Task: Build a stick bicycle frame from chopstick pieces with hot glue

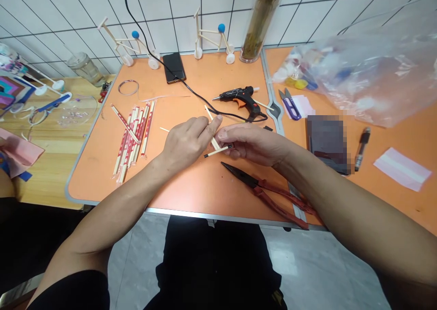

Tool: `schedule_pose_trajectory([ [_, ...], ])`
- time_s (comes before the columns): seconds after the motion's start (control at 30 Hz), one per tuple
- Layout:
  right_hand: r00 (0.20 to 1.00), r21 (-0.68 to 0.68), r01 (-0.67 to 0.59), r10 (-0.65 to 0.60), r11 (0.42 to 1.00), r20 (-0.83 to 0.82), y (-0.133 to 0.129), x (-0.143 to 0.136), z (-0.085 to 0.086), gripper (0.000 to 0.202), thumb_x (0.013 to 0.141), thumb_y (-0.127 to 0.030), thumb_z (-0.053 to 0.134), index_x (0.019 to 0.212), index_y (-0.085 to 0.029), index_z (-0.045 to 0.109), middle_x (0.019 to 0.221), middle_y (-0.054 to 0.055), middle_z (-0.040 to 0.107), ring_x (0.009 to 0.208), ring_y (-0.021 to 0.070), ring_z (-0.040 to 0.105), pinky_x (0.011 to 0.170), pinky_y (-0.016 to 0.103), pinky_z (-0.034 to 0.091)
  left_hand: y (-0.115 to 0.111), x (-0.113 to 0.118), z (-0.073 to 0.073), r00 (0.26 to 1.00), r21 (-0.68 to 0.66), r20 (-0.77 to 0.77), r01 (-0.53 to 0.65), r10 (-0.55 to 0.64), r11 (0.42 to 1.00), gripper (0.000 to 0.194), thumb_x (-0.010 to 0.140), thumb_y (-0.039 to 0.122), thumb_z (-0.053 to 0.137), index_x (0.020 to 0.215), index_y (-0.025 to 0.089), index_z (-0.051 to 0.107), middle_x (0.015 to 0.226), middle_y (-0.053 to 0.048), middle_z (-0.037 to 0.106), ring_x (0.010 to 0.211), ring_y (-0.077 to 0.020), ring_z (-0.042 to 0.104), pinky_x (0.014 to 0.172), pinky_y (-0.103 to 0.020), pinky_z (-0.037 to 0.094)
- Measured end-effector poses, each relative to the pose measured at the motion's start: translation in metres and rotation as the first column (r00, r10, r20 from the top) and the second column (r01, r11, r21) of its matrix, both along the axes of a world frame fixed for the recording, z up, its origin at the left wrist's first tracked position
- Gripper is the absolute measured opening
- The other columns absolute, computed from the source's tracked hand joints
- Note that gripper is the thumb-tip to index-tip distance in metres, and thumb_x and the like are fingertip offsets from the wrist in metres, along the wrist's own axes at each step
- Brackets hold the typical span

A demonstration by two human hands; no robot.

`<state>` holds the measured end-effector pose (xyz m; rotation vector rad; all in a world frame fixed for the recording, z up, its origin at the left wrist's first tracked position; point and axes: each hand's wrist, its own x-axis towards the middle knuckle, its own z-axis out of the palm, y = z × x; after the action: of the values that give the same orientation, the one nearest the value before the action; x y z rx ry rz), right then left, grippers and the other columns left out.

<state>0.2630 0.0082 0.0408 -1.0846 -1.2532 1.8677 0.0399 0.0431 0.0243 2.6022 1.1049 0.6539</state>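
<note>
While I watch from here, both hands are busy over the orange table point(187, 187) with a small stick frame point(215, 144). It is up in the air between them, close to the front edge, with a long stick running away from the person and a short stick with black tips lying across its near end. The right hand point(252, 142) has its fingers bent in close, and its thumb and fingertips pinch the frame near the short stick. The left hand point(191, 139) is curled, with its tips up against the long stick, but its back hides the rest, so I can't tell how tight it holds. The glue gun point(251, 104) lies just behind the hands, and the pliers point(251, 180) lie in front of the right one. I think the step now is fitting the sticks where they meet. To me, the next move calls for a soft, steady pinch, so the short stick won't twist or come off.
</note>
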Motion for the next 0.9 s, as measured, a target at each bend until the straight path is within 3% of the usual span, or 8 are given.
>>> schedule_pose_trajectory([
  [0.13, 0.999, -0.009, -0.013, 0.013, 1.000, 0.045, -0.001, -0.001, -0.002, 0.032, 0.073, -0.046, 0.094, 0.075, -0.021, 0.074, 0.080, 0.003, 0.058, 0.069, 0.0152, 0.046, 0.056, 0.031, 0.031, 0.001, 0.001, -0.002, 0.999, 0.040, -0.029, 0.032, -0.031, 0.999, 0.048, 0.113, 0.032, 0.048, 0.153, 0.026, 0.074, 0.116, -0.017, 0.077, 0.106, -0.0273, 0.069, 0.095, -0.037, 0.056],
  [0.3, 0.999, -0.029, 0.007, -0.006, 1.000, 0.051, -0.002, -0.002, -0.004, 0.035, 0.068, -0.042, 0.097, 0.069, -0.021, 0.069, 0.078, 0.003, 0.061, 0.070, 0.0138, 0.048, 0.056, 0.029, 0.031, 0.003, 0.000, -0.008, 0.991, 0.218, -0.125, 0.078, -0.051, 0.973, 0.049, 0.116, 0.030, 0.043, 0.156, 0.026, 0.072, 0.114, -0.016, 0.077, 0.101, -0.0254, 0.071, 0.085, -0.035, 0.056],
  [0.53, 0.995, -0.020, 0.026, -0.024, 0.999, 0.093, -0.002, -0.005, -0.004, 0.033, 0.065, -0.042, 0.097, 0.072, -0.019, 0.075, 0.073, 0.001, 0.060, 0.067, 0.0119, 0.047, 0.056, 0.027, 0.032, 0.005, -0.001, -0.014, 0.968, 0.372, -0.252, 0.114, -0.018, 0.921, 0.054, 0.120, 0.028, 0.042, 0.171, 0.032, 0.056, 0.113, -0.011, 0.076, 0.099, -0.0219, 0.071, 0.081, -0.032, 0.057],
  [0.63, 0.992, 0.006, 0.040, -0.041, 0.999, 0.120, -0.001, -0.003, -0.008, 0.027, 0.068, -0.038, 0.092, 0.072, -0.020, 0.073, 0.074, 0.001, 0.061, 0.066, 0.0121, 0.046, 0.057, 0.029, 0.031, 0.004, 0.003, -0.011, 0.966, 0.371, -0.259, 0.083, 0.017, 0.925, 0.060, 0.118, 0.023, 0.042, 0.176, 0.035, 0.050, 0.120, -0.012, 0.077, 0.103, -0.0227, 0.072, 0.089, -0.034, 0.057],
  [0.77, 0.975, 0.079, 0.069, -0.084, 0.994, 0.207, 0.001, 0.003, -0.014, 0.022, 0.075, -0.040, 0.085, 0.073, -0.022, 0.073, 0.072, 0.002, 0.062, 0.065, 0.0135, 0.046, 0.059, 0.032, 0.030, 0.003, 0.003, -0.002, 0.981, 0.334, -0.196, 0.069, -0.003, 0.940, 0.070, 0.107, 0.014, 0.052, 0.175, 0.027, 0.051, 0.148, -0.017, 0.073, 0.126, -0.0299, 0.071, 0.114, -0.047, 0.052],
  [0.83, 0.960, 0.129, 0.077, -0.109, 0.989, 0.258, 0.002, 0.005, -0.014, 0.024, 0.079, -0.042, 0.084, 0.072, -0.022, 0.072, 0.070, 0.001, 0.060, 0.065, 0.0139, 0.046, 0.061, 0.033, 0.029, 0.004, 0.000, 0.002, 0.996, 0.267, -0.082, 0.036, -0.015, 0.963, 0.076, 0.097, 0.011, 0.058, 0.172, 0.024, 0.053, 0.157, -0.017, 0.069, 0.137, -0.0331, 0.067, 0.122, -0.052, 0.047],
  [0.9, 0.944, 0.196, 0.083, -0.140, 0.977, 0.299, 0.001, 0.006, -0.012, 0.027, 0.082, -0.043, 0.082, 0.071, -0.022, 0.069, 0.069, -0.001, 0.057, 0.065, 0.0134, 0.043, 0.063, 0.033, 0.028, 0.006, -0.002, 0.006, 0.993, 0.116, 0.119, -0.025, 0.011, 0.993, 0.078, 0.090, 0.012, 0.062, 0.166, 0.024, 0.057, 0.158, -0.015, 0.069, 0.135, -0.0319, 0.068, 0.122, -0.051, 0.049],
])
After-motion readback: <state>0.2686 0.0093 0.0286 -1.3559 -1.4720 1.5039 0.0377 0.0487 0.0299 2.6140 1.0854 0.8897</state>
